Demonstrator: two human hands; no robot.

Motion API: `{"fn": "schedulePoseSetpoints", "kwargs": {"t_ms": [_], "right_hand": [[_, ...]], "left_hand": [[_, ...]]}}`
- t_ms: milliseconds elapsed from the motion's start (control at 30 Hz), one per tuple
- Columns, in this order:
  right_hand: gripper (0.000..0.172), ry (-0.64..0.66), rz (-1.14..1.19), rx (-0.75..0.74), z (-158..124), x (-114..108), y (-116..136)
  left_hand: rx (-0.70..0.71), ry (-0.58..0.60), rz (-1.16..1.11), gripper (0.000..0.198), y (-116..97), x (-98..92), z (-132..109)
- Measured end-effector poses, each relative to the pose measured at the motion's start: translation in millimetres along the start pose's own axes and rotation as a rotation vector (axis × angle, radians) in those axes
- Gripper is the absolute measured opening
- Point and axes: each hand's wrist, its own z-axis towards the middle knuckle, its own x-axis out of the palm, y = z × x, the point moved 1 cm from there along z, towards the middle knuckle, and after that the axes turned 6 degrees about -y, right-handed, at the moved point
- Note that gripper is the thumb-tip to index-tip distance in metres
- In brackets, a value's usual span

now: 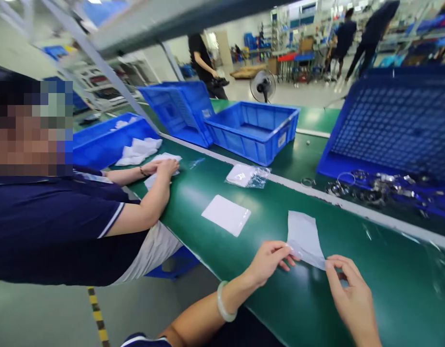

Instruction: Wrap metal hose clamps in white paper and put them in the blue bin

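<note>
My left hand pinches the near left corner of a white plastic bag that lies on the green belt. At the bag's near right corner my right hand pinches too, its fingers closed on the edge. A pale bangle sits on my left wrist. A second flat white bag lies on the belt to the left. Farther back is a small pile of clear bags.
A co-worker in a dark polo sits at left, hands on white bags. Blue crates stand behind the belt. A tilted blue crate at right holds metal rings. A fan and people stand in the background.
</note>
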Motion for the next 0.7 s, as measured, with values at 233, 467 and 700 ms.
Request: {"fn": "schedulePoseSetpoints", "kwargs": {"t_ms": [233,467,700], "right_hand": [[0.006,0.034,-0.045,-0.357,-13.2,3.6,54.0],[0.012,0.301,-0.053,-0.369,-3.8,35.0,68.8],[0.009,0.420,-0.059,-0.324,-2.2,29.7,71.0]], "left_hand": [[0.042,0.040,0.161,0.031,13.1,-21.9,-24.2],[0.312,0.129,0.383,0.025,-6.9,-21.9,-27.2],[0.538,0.175,0.583,0.021,-15.5,-21.4,-29.6]]}}
